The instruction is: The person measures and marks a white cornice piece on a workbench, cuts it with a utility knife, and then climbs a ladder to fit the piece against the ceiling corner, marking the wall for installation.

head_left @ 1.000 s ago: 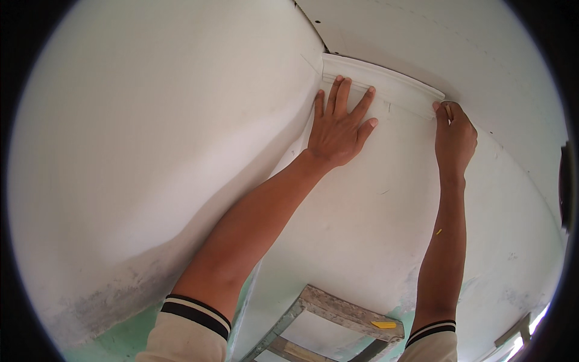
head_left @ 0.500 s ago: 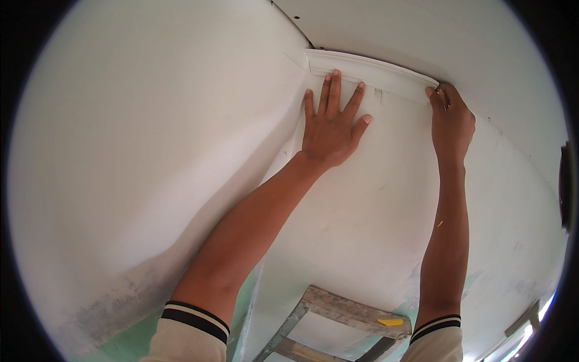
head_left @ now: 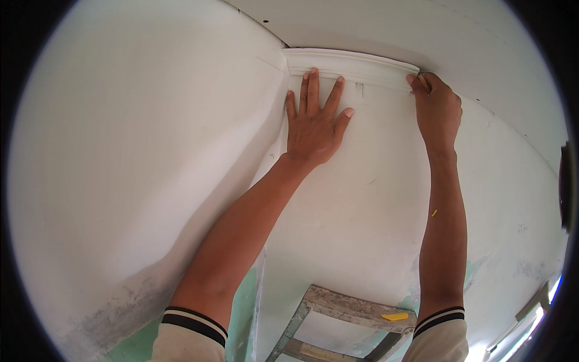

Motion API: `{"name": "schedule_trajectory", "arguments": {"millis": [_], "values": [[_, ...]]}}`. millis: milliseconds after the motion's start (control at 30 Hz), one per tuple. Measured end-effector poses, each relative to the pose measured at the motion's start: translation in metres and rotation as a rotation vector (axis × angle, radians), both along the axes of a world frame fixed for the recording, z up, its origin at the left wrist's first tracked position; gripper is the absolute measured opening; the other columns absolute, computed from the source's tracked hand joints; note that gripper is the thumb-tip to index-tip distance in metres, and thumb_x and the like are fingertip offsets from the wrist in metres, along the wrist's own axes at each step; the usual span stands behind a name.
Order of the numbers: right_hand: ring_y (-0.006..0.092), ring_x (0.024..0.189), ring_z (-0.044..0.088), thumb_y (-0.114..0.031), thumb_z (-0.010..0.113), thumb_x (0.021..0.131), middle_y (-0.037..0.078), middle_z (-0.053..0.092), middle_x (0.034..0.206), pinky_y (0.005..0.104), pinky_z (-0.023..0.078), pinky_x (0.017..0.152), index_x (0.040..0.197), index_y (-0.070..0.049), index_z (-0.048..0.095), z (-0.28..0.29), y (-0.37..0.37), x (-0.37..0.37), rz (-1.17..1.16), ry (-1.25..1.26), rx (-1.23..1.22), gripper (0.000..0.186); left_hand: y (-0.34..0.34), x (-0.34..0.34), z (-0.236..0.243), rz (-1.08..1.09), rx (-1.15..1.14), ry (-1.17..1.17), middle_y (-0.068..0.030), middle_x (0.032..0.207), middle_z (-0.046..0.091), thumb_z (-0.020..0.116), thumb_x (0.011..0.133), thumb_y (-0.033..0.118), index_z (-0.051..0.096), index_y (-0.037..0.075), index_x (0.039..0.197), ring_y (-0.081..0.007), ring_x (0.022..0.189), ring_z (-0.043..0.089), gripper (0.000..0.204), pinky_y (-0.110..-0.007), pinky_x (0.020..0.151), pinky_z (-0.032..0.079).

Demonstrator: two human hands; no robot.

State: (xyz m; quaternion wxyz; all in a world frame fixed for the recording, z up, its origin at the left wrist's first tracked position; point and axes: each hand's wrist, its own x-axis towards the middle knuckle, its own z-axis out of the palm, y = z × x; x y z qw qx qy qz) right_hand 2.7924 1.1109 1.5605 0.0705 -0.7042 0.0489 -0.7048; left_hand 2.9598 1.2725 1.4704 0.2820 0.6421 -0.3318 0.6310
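Note:
A short length of white cornice moulding (head_left: 356, 62) lies along the joint between wall and ceiling, its left end at the corner. My left hand (head_left: 313, 130) is open, palm against the wall, fingers spread, with the longer fingertips on the moulding's lower edge. At the moulding's right end is my right hand (head_left: 440, 111), thumb and fingers pinched together. Something small and thin shows between those fingers, too hidden to name.
Below me stands a worn ladder (head_left: 344, 308) with a yellow piece (head_left: 395, 316) on its top. The white ceiling (head_left: 470, 42) has a dark gap near the corner. Green patches (head_left: 244, 308) show low on the wall. A dark object (head_left: 566, 187) sits at the right rim.
The view has shifted, so the moulding and both hands appear further left. My left hand keeps its place on the moulding; the right stays at its end, its fingers slightly changed.

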Motion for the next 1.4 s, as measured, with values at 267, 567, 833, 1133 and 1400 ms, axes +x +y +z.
{"name": "schedule_trajectory", "arguments": {"millis": [267, 567, 833, 1133, 1400], "values": [[0.0328, 0.085, 0.074, -0.036, 0.071, 0.104, 0.008, 0.079, 0.094, 0.0449, 0.057, 0.08, 0.11, -0.009, 0.076, 0.003, 0.001, -0.004, -0.005, 0.013, 0.002, 0.028, 0.001, -0.003, 0.002, -0.031, 0.001, -0.006, -0.0261, 0.179, 0.006, 0.038, 0.113, 0.054, 0.032, 0.017, 0.172, -0.0452, 0.166, 0.008, 0.069, -0.071, 0.127, 0.009], [0.0245, 0.077, 0.06, -0.046, 0.076, 0.099, 0.006, 0.067, 0.083, 0.039, 0.052, 0.075, 0.103, -0.008, 0.074, -0.011, -0.038, 0.007, 0.009, 0.007, -0.156, 0.038, -0.02, 0.022, -0.013, -0.188, -0.169, -0.148, -0.033, 0.168, 0.03, 0.052, 0.111, 0.046, 0.045, 0.011, 0.162, -0.0492, 0.154, 0.034, 0.063, -0.069, 0.121, 0.028], [0.0089, 0.066, 0.046, -0.047, 0.08, 0.095, -0.003, 0.056, 0.07, 0.03, 0.037, 0.065, 0.091, -0.011, 0.075, -0.124, -0.027, -0.122, -0.026, 0.07, 0.07, 0.036, -0.001, -0.106, -0.087, -0.906, -0.596, 0.158, -0.0225, 0.157, 0.037, 0.071, 0.106, 0.037, 0.032, 0.002, 0.158, -0.0372, 0.156, 0.03, 0.074, -0.056, 0.129, 0.031], [0.0145, 0.071, 0.054, -0.035, 0.078, 0.096, 0.009, 0.065, 0.073, 0.0342, 0.044, 0.068, 0.089, 0.003, 0.068, -0.295, -0.077, -0.147, 0.275, 0.827, 0.626, 0.04, 0.025, -0.14, -0.245, -0.941, -0.502, 1.146, -0.0028, 0.097, 0.072, 0.082, 0.099, 0.02, 0.064, -0.004, 0.135, -0.0098, 0.081, 0.064, 0.048, -0.028, 0.079, 0.054], [0.025, 0.061, 0.06, -0.035, 0.078, 0.096, 0.011, 0.068, 0.069, 0.0394, 0.048, 0.064, 0.086, 0.001, 0.069, -0.332, -0.077, -0.13, 0.079, 1.13, 0.553, 0.039, 0.03, -0.123, -0.298, -0.698, -0.282, 1.506, -0.0046, 0.091, 0.077, 0.079, 0.1, 0.032, 0.077, -0.006, 0.117, -0.0099, 0.081, 0.067, 0.041, -0.029, 0.073, 0.054]]}}
